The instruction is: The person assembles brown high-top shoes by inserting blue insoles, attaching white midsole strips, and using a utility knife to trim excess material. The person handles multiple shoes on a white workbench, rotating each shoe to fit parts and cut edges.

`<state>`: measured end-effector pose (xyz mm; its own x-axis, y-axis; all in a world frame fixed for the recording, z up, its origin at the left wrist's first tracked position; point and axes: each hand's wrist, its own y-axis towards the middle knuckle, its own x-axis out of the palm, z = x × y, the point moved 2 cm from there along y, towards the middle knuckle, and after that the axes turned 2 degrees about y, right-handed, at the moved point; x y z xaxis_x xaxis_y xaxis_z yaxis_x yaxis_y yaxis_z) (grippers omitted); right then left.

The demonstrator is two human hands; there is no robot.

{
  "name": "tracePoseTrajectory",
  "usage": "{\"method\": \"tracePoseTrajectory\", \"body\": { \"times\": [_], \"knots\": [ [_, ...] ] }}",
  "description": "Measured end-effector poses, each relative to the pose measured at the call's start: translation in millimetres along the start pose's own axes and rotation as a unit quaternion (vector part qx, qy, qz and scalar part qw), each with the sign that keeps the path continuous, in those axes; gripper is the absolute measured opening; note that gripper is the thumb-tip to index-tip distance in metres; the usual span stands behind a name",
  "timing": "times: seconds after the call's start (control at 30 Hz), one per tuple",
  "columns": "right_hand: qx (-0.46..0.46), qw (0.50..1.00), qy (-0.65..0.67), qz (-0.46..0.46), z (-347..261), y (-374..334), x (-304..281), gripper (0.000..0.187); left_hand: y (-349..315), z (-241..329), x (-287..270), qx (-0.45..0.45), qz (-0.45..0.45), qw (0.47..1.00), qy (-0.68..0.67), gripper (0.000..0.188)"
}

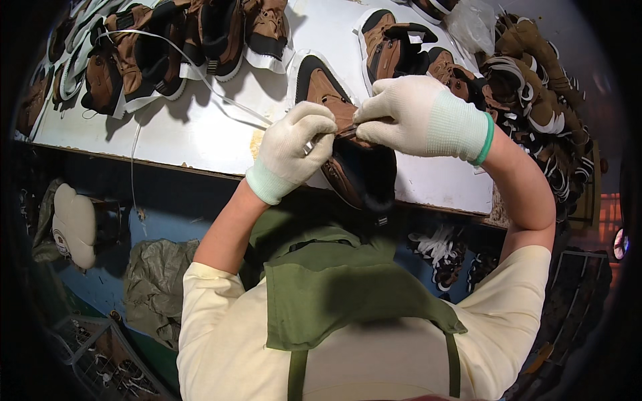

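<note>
A brown and black shoe upper point(323, 83) with a white edge lies at the table's front, its toe pointing away and its dark collar hanging over the edge toward me. My left hand point(294, 144), in a white knit glove, is closed at the left side of its throat. A flat white lace point(200, 72) runs from the left into that hand, and a small shiny piece point(308, 147) shows between the fingers. My right hand point(408, 113), gloved too, pinches at the throat by the eyelets; what its fingertips hold is hidden.
Several brown shoe uppers point(221, 33) line the table's back left, with white laces at the far left. Another upper point(384, 50) lies beyond my right hand. Piled uppers point(535, 73) crowd the right, near a clear plastic bag point(470, 25). A cushioned seat point(73, 224) stands below left.
</note>
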<state>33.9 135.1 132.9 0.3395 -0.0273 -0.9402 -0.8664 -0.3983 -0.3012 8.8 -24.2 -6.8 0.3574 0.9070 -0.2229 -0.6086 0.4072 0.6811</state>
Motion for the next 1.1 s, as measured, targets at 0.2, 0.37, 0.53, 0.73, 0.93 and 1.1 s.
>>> {"method": "tracePoseTrajectory", "body": {
  "times": [0.2,0.37,0.53,0.73,0.93,1.1],
  "knots": [
    [0.038,0.997,0.041,-0.045,2,6,-1,0.025,2,-1,1,0.006,-0.010,1.000,-0.005,0.016],
    [0.064,0.993,0.073,-0.066,4,8,0,0.018,3,1,1,0.007,-0.017,1.000,-0.001,0.016],
    [0.068,0.993,0.074,-0.062,7,9,3,0.018,4,1,1,0.017,-0.023,1.000,0.010,0.016],
    [0.048,0.995,0.077,-0.045,10,8,4,0.021,6,3,1,0.010,-0.034,0.999,0.015,0.016],
    [0.069,0.993,0.078,-0.049,9,10,5,0.020,7,4,1,0.010,-0.038,0.999,0.019,0.016],
    [0.024,0.997,0.060,-0.039,12,10,6,0.025,6,3,1,0.008,-0.045,0.999,0.021,0.016]
  ]
}}
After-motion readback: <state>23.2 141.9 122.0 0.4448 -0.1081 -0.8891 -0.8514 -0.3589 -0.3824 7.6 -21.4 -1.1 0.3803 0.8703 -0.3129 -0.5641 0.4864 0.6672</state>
